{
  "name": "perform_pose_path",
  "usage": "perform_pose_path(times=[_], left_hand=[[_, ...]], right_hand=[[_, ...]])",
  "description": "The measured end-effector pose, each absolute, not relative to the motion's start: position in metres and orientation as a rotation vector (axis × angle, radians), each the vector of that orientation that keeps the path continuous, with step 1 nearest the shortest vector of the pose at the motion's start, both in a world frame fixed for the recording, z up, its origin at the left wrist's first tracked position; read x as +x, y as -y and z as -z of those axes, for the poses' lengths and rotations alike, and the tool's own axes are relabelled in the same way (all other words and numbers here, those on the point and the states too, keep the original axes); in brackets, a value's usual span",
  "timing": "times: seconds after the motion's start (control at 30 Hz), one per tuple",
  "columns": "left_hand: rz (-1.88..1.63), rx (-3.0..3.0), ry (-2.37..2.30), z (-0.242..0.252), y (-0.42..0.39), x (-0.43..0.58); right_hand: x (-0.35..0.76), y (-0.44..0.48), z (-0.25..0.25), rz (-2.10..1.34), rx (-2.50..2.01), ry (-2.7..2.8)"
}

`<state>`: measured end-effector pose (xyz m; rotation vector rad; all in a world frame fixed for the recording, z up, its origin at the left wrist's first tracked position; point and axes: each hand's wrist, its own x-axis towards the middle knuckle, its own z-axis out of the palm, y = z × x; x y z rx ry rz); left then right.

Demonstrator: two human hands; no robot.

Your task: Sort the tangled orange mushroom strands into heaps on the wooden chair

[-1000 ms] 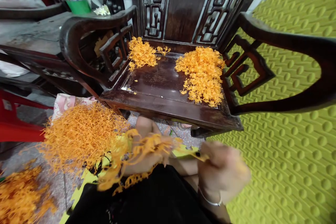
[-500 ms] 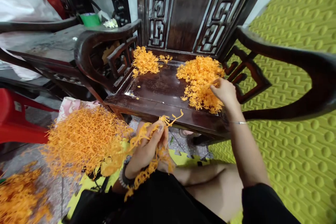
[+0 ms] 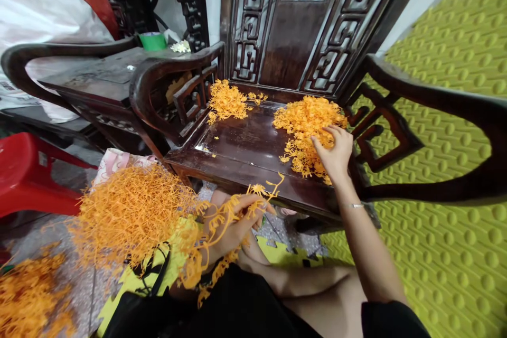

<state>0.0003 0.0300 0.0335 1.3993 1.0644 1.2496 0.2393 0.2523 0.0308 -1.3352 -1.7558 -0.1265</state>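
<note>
My left hand (image 3: 233,227) is above my lap, fingers bent around orange plastic strands (image 3: 222,216) that bear small curled, flower-like pieces. Some of these strands trail down over the wrist, and a thin tip pokes out past the fingertips. Over the right side of the chair seat, my right hand (image 3: 336,150) has its thumb and fingers apart at a pile of small orange plastic pieces (image 3: 309,116). I see nothing held in it. A smaller orange pile (image 3: 227,100) lies at the seat's back left.
The dark wooden chair (image 3: 253,142) has curved armrests at both sides. A large tangled heap of orange strands (image 3: 134,211) sits left of my lap, with another orange heap (image 3: 31,290) on the floor. A red stool (image 3: 19,169) stands left; yellow-green textured mats (image 3: 443,211) are at right.
My right hand has spread its fingers and pulled slightly left at the pile. The left hand's fingers have shifted around the strands, and the whole view has tilted a little.
</note>
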Motion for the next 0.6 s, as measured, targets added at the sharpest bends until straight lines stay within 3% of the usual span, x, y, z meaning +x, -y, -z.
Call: perform_pose_path(times=[0.13, 0.23, 0.4, 0.6], left_hand=[[-1.207, 1.363, -1.05, -0.029, -0.033, -0.001], [-1.191, 1.302, -1.022, -0.03, -0.033, 0.0], [-1.356, 1.013, -0.91, -0.031, -0.03, 0.01], [-1.547, 0.867, -0.865, -0.016, -0.024, 0.034]], right_hand=[[0.206, -0.175, -0.055, -0.117, -0.652, 2.07], [0.186, -0.123, -0.066, -0.089, -0.348, 2.387], [0.169, -0.094, -0.059, -0.005, -0.468, 2.287], [0.149, -0.077, -0.046, 0.356, -0.692, 2.041]])
